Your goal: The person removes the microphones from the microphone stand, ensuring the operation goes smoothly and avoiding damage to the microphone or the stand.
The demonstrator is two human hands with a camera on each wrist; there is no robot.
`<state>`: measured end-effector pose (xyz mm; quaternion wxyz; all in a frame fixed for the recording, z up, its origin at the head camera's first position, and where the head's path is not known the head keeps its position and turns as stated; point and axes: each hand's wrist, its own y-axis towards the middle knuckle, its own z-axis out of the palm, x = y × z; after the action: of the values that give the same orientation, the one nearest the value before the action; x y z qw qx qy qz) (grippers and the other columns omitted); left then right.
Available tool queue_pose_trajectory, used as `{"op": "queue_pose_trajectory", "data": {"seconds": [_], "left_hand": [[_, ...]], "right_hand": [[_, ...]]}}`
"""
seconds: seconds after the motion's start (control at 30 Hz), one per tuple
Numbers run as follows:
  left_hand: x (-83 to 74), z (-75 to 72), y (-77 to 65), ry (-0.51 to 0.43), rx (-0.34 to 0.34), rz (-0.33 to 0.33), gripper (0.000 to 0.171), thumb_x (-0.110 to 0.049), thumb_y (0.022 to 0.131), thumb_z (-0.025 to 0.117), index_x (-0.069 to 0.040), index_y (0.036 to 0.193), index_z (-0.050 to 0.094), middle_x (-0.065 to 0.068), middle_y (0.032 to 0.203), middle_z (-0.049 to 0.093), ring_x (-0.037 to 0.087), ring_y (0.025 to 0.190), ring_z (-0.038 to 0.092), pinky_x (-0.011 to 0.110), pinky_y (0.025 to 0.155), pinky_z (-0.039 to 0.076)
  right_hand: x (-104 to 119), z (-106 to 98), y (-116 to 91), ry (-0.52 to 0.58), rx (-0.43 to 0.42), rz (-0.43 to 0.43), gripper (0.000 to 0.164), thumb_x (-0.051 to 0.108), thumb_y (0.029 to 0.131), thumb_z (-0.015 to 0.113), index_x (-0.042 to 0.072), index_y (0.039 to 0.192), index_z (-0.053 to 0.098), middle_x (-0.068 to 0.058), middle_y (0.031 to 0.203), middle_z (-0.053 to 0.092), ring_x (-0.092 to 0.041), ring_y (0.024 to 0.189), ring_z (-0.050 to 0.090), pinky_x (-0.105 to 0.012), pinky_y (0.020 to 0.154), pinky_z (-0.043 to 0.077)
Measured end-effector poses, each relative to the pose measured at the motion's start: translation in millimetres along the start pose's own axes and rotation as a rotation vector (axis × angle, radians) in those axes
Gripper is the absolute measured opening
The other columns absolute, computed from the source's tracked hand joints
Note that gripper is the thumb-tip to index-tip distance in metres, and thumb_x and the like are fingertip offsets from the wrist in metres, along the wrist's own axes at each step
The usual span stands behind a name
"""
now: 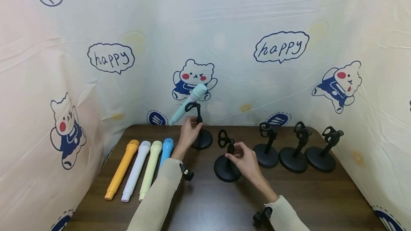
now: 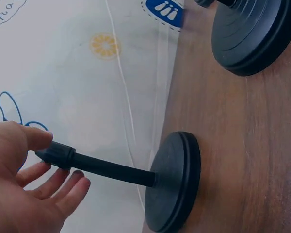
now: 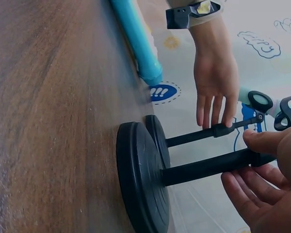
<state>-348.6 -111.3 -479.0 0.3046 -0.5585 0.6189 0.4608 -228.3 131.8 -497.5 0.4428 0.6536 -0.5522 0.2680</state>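
Observation:
At the back of the table a black microphone stand [image 1: 203, 141] carries a mint-green microphone [image 1: 187, 104], tilted in its clip. My left hand [image 1: 189, 134] pinches this stand's pole near the top; in the left wrist view its thumb and fingers lie at the collar [image 2: 58, 154]. Closer to me and to the right is a second black stand [image 1: 226, 171], its clip holding no microphone. My right hand [image 1: 246, 160] grips that stand's upright pole [image 3: 208, 166] between thumb and fingers. Both round bases rest on the table.
Orange [image 1: 122, 168], white [image 1: 136, 171], pale yellow [image 1: 151, 170] and blue [image 1: 167, 149] microphones lie side by side at the left. Three more black stands [image 1: 265, 155] with vacant clips stand at the right. A printed cloth [image 1: 224, 17] hangs behind the wooden table [image 1: 205, 202].

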Motion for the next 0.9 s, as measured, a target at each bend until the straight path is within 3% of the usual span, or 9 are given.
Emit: {"op": "queue_pose_trajectory", "data": {"seconds": [0.3,0.67,0.9], "left_hand": [[8.1,8.7,9.7,0.031,-0.002,0.051,0.042,-0.015,0.106,0.067,0.001,0.144,0.057,0.026,0.137,0.066,0.041,0.126,0.069,0.052,0.103,0.06],[9.4,8.4,8.9,0.021,-0.042,0.046,0.04,-0.019,0.105,0.07,-0.001,0.14,0.064,0.022,0.133,0.07,0.038,0.122,0.072,0.051,0.102,0.06],[10.8,7.7,9.7,0.027,-0.043,0.048,0.038,-0.018,0.104,0.071,-0.002,0.139,0.066,0.021,0.134,0.071,0.038,0.122,0.072,0.05,0.102,0.061]], "right_hand": [[-1,1,-1,0.003,-0.006,0.009,0.031,0.015,0.089,0.088,0.009,0.113,0.071,-0.008,0.101,0.078,-0.021,0.09,0.077,-0.029,0.079,0.065],[-2,2,-2,0.006,-0.039,-0.041,0.03,0.014,0.087,0.089,0.009,0.112,0.073,-0.005,0.097,0.078,-0.019,0.09,0.076,-0.024,0.079,0.063],[-4,1,-3,0.014,-0.047,-0.069,0.027,0.013,0.087,0.09,0.011,0.109,0.074,-0.004,0.095,0.078,-0.018,0.089,0.076,-0.028,0.079,0.064]]}}
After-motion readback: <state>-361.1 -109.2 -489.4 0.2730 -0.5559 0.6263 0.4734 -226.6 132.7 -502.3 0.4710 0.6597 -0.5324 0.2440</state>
